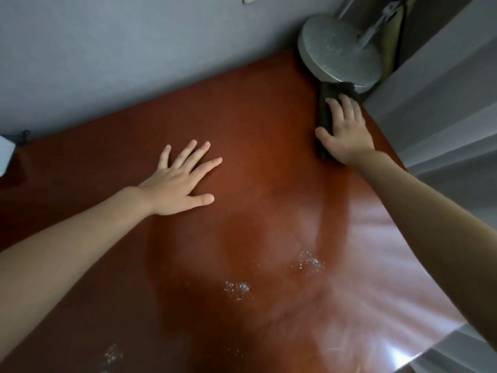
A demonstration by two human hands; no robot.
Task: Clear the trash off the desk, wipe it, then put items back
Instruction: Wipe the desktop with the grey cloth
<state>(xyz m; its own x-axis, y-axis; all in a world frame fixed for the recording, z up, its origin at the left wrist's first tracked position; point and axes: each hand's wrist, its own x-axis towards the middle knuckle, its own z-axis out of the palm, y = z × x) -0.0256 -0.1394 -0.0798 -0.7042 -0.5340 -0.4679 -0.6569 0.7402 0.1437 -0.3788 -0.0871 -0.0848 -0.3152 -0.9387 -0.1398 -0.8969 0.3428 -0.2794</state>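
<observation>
Reddish-brown tabletop (255,130); left hand (177,184) flat on it, palm down, fingers spread, holding nothing; right hand (345,133) pressing dark cloth (324,109) onto far right corner, fingers nearly straight on top, thumb at cloth's left edge; cloth touching round metal lamp base (338,52); white specks (238,288) scattered on near tabletop.

We see a glossy red-brown desk (255,130) flecked with white specks (238,288), a dark cloth (323,115) near its far right corner
</observation>
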